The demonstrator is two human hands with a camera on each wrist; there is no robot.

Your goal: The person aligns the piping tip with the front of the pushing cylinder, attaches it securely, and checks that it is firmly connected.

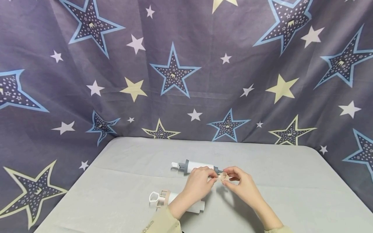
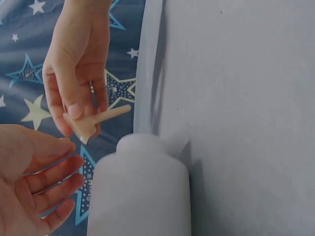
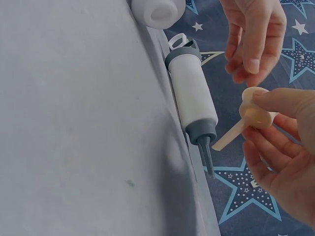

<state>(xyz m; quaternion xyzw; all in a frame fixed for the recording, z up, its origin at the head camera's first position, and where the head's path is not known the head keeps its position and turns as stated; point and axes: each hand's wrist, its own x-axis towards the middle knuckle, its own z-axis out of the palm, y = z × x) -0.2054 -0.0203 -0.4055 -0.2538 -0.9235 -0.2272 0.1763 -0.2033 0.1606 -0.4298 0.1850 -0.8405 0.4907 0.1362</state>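
Observation:
My right hand (image 1: 244, 187) pinches a small beige nozzle cap (image 3: 256, 110) between thumb and fingers, its thin spout pointing outward. My left hand (image 1: 198, 185) is beside the cap, fingers loosely bent; in the left wrist view a small gap separates it from the cap. Below the left forearm lies a white syringe-like tube (image 2: 140, 196) with a beige collar (image 1: 164, 198) and a white ring handle (image 1: 153, 196). Its bare, narrower end faces right. Behind both hands lies a second white tube (image 3: 192, 91), with grey collar and grey spout, partly covered by the left hand in the head view.
A pale grey cloth covers the table (image 1: 137, 155). A dark curtain (image 1: 204, 81) printed with stars hangs behind and along both sides of it. Both tubes lie on their sides on the cloth.

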